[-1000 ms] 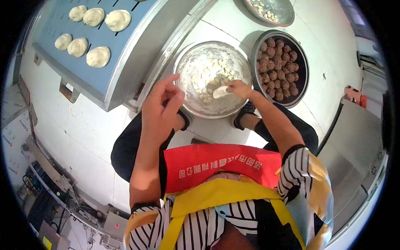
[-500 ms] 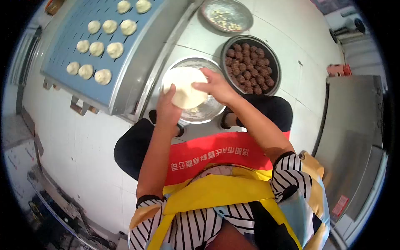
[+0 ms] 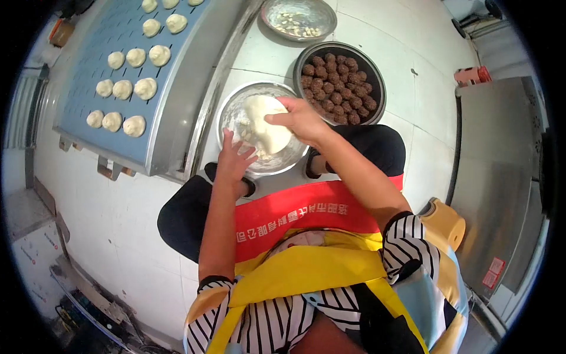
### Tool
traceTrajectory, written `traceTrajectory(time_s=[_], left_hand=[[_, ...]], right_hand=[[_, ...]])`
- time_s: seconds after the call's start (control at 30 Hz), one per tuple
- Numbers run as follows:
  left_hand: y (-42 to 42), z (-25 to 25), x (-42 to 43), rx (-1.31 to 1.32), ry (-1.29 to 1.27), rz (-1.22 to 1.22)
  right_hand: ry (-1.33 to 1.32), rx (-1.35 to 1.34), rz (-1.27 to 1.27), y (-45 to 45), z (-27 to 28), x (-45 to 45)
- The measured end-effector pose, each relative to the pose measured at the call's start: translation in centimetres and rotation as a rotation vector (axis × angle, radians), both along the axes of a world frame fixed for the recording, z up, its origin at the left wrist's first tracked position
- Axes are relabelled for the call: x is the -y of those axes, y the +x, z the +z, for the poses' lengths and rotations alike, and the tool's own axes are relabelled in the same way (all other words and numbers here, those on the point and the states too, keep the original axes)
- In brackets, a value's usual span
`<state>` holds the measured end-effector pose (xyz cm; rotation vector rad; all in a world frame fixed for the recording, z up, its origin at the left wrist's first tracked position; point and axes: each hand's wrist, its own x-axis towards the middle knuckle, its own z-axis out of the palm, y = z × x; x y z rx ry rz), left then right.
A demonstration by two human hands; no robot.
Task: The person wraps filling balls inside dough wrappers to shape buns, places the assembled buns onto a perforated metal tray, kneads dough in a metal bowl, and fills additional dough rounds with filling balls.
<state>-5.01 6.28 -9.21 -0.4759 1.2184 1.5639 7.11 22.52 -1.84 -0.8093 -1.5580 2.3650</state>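
"Over the steel bowl [image 3: 236,103], is that a dough round [image 3: 268,131] hanging?"

"Yes, flat and pale, and it's in the right hand [image 3: 303,121]. The thumb lies across the facing side at the right edge; the other fingers are mostly out of sight behind it. They look pinched on the dough."

"Which way does the dough lie from them?"

"To the left and a bit down toward the person's body, out above the bowl. It shows as an oval, its long axis slanting from upper left to lower right, so I'd judge it tilted rather than level."

"And the left hand [image 3: 233,163]?"

"Nothing in it that I can see. Its fingers are spread wide, just beside the dough's lower left, tips pointing up and to the right. There seems to be a gap, though from above I can't judge the depth."

"So the right is nearer?"

"The right touches, the left is only near. Below the round's lower edge, pale pieces [image 3: 265,157] show in the bowl."

"What else is about?"

"Just beyond the right hand, a dark pan [image 3: 377,88] of brown balls [image 3: 339,88]. Well to the left, a blue slotted surface [image 3: 76,109] bears rows of dough mounds [image 3: 159,55]."
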Motion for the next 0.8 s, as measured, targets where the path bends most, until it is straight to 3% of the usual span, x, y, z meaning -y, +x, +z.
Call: traceTrajectory(time_s=[0.03, 0.07, 0.1, 0.13, 0.17, 0.2, 0.3, 0.4, 0.47, 0.53, 0.6, 0.63, 0.73, 0.77, 0.8], left_hand=[[0.5, -0.6, -0.7, 0.014, 0.024, -0.027], [1.1, -0.9, -0.4, 0.028, 0.456, -0.065], [1.5, -0.7, -0.9, 0.071, 0.574, 0.065], [1.9, -0.6, -1.4, 0.115, 0.687, 0.198], [2.2, -0.3, -1.1, 0.155, 0.972, 0.209], [2.0, -0.3, -1.5, 0.155, 0.869, 0.229], [1.0, -1.9, -2.1, 0.203, 0.604, 0.225], [0.3, -2.8, -2.1, 0.165, 0.59, 0.177], [-0.2, -3.4, -2.3, 0.158, 0.555, 0.183], [-0.7, -4.1, -2.2, 0.182, 0.537, 0.195], [-0.8, -3.4, -2.6, 0.206, 0.44, 0.216], [-0.8, -3.4, -2.9, 0.216, 0.392, 0.227], [-0.7, -5.2, -3.1, 0.27, 0.438, 0.221], [-0.6, -5.8, -3.1, 0.28, 0.42, 0.208], [-0.6, -6.1, -3.2, 0.29, 0.402, 0.194]], right_hand=[[-0.088, -0.074, -0.035, -0.3, -0.4, 0.4], [-0.176, -0.149, -0.068, -0.7, -0.7, 0.9], [-0.011, -0.077, -0.075, -0.9, -1.0, 1.1], [0.334, 0.134, 0.021, -0.8, -0.8, 0.8], [0.581, 0.229, 0.074, -0.8, -1.5, 0.8], [0.824, 0.328, 0.127, -0.8, -2.5, 0.8], [0.928, 0.338, 0.223, -0.9, -5.4, -0.5], [0.269, 0.357, 0.053, -0.8, -9.3, -6.8], [0.326, 0.509, -0.283, 0.4, -11.8, -11.7], [0.234, 0.68, -0.448, 3.1, -18.0, -16.3], [0.4, 1.054, -0.213, 6.1, -23.6, -20.1], [0.284, 0.949, -0.299, 7.5, -26.8, -20.4], [0.423, 1.281, 0.01, 7.4, -30.4, -20.5], [0.411, 1.263, 0.144, 7.3, -31.4, -20.5], [0.601, 1.302, 0.336, 7.8, -35.3, -20.5]])
